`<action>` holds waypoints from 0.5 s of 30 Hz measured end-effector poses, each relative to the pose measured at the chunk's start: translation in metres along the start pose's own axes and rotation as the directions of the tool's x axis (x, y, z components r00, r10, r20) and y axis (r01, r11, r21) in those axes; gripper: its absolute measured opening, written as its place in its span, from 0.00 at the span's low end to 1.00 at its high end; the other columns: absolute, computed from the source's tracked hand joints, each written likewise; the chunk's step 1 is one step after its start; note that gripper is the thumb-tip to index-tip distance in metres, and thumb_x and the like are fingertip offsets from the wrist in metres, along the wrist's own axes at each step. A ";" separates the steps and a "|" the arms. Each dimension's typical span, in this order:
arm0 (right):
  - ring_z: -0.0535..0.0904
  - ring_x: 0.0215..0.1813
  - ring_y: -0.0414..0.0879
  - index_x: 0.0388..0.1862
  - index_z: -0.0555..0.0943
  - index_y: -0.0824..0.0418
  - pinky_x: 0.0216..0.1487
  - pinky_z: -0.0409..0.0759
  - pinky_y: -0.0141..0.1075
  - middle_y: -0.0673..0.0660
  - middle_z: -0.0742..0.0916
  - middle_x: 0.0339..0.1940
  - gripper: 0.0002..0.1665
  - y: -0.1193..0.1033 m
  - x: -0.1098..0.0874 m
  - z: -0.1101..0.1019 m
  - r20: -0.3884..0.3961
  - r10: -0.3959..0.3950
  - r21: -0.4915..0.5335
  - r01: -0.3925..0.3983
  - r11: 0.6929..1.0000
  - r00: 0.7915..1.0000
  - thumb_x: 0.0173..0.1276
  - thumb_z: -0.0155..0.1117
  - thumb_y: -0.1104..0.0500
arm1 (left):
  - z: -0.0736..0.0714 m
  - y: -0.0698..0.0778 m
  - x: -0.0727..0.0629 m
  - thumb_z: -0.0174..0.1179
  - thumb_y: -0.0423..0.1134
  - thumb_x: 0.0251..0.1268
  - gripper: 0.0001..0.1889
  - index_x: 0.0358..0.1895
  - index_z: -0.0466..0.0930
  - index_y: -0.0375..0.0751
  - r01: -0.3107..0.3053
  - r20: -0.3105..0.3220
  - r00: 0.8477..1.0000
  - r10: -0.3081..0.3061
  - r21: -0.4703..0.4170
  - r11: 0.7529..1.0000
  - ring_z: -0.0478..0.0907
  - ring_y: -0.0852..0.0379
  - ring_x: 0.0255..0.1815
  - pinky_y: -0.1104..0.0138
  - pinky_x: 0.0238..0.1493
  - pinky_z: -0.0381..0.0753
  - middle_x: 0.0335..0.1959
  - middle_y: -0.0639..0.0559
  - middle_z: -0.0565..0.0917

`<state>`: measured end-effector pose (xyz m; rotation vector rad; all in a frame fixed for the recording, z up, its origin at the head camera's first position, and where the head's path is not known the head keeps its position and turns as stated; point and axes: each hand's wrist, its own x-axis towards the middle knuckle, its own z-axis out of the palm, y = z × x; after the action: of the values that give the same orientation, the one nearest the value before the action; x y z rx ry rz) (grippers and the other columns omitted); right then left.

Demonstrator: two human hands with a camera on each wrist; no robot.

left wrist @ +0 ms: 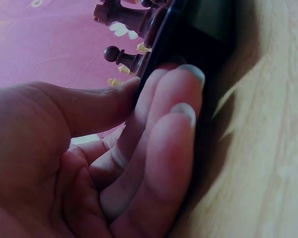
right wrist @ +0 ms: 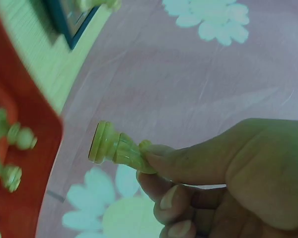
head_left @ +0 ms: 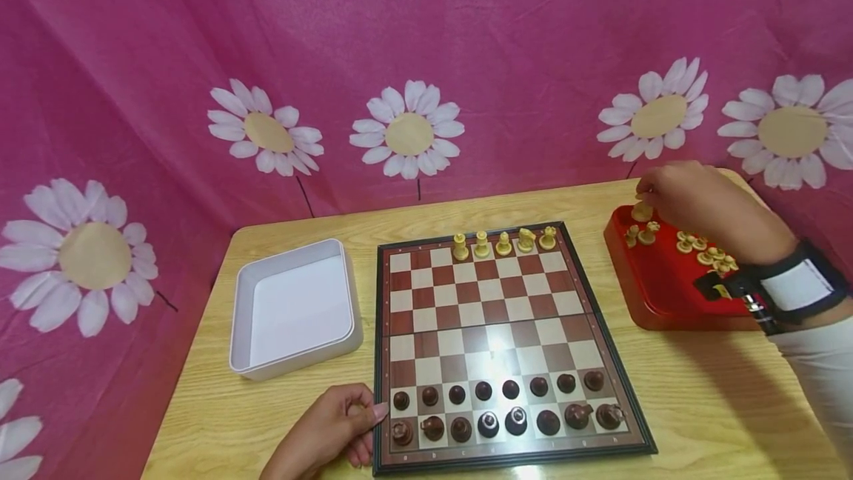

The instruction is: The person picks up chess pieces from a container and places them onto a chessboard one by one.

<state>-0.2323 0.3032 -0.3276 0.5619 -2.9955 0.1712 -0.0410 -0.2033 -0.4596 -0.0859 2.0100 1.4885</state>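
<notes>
Over the far left corner of the red tray (head_left: pixel 656 317), my right hand (head_left: pixel 700 202) pinches a cream chess knight (right wrist: pixel 124 151) between thumb and fingers, its base pointing away from the hand. My left hand (head_left: pixel 340 424) grips the near left edge of the chessboard (head_left: pixel 466 339); in the left wrist view the thumb (left wrist: pixel 104 106) lies against the rim and the curled fingers (left wrist: pixel 171 148) sit at its underside. Dark chess pieces (head_left: pixel 488 422) fill the two near rows. Several cream pieces (head_left: pixel 503 244) stand in the far row, towards its right.
Several more cream pieces (head_left: pixel 706 254) lie in the red tray, partly hidden by the right forearm. A white tray (head_left: pixel 300 310) stands left of the board on the wooden table (head_left: pixel 200 406). A pink flowered cloth (head_left: pixel 506 95) hangs behind and at the left.
</notes>
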 end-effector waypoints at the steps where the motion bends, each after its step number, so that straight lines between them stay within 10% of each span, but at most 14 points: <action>1: 0.77 0.27 0.50 0.35 0.85 0.67 0.30 0.83 0.47 0.60 0.85 0.24 0.04 -0.005 0.002 0.000 0.001 -0.012 0.000 0.012 1.000 1.000 0.61 0.70 0.72 | 0.000 0.000 0.000 0.62 0.45 0.77 0.15 0.35 0.76 0.35 0.000 0.000 1.000 0.000 0.000 1.000 0.80 0.62 0.16 0.71 0.20 0.80 0.16 0.53 0.81; 15: 0.84 0.39 0.54 0.43 0.87 0.68 0.44 0.87 0.52 0.61 0.90 0.38 0.09 -0.088 0.023 0.002 0.050 -0.115 0.097 0.110 0.989 0.992 0.65 0.74 0.66 | -0.001 -0.001 -0.001 0.62 0.46 0.76 0.16 0.35 0.76 0.35 -0.002 0.008 1.000 0.002 -0.005 1.000 0.79 0.62 0.16 0.71 0.20 0.80 0.16 0.53 0.81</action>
<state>-0.2220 0.2128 -0.3187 0.7556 -3.0113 0.2942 -0.0403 -0.2050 -0.4595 -0.0797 2.0011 1.4927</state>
